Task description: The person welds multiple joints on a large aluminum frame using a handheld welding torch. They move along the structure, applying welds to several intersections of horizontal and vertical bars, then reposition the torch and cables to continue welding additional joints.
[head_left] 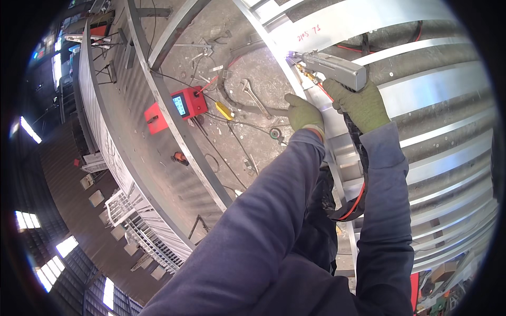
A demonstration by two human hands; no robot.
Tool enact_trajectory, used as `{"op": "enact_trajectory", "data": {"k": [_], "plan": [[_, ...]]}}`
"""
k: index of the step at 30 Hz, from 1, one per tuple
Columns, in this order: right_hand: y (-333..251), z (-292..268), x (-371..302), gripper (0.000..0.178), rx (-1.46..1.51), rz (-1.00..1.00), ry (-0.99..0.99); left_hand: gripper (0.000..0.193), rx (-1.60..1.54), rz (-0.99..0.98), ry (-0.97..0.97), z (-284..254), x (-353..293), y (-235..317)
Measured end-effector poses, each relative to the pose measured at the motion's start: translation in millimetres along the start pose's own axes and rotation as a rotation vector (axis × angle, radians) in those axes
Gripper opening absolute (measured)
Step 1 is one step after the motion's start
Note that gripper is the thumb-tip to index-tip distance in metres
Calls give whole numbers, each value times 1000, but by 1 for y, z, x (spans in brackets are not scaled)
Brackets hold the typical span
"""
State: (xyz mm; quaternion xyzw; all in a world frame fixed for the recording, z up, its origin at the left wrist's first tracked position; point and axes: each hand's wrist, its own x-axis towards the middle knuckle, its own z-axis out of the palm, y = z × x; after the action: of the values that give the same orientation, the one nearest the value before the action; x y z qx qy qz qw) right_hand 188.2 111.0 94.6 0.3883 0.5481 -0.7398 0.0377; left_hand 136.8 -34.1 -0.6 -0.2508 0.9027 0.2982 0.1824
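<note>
My right hand [363,107], in a green work glove, is wrapped round the handle of a grey, box-shaped welding gun [336,69]. The gun's nozzle points left and touches or nearly touches the long edge rail of a silver metal frame [363,23], where a bright violet-white glow shows. A black sleeve with a red hose [354,203] hangs from the handle past my right forearm. My left hand [305,114], gloved alike, is closed over the same rail nearer to me, its thumb sticking out to the left. Its fingertips are hidden.
Left on the concrete floor lie an adjustable wrench [255,97], a red machine with a lit screen [182,105], a yellow tool [224,110], a tape roll [275,133] and several cables. A long steel beam [176,126] crosses there. Slats with gaps fill the right side.
</note>
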Motion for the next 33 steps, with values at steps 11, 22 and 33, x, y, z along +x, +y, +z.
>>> {"op": "enact_trajectory", "data": {"k": [11,22,33], "plan": [[6,-4,-10,59,36,21,10,85,149,39,-16,3,1,1],[3,-2,-23,58,-15,38,19,38,342,134,-75,-4,3,3],[4,-3,-34,59,-35,28,13,31,299,139,-67,-3,8,2]]}}
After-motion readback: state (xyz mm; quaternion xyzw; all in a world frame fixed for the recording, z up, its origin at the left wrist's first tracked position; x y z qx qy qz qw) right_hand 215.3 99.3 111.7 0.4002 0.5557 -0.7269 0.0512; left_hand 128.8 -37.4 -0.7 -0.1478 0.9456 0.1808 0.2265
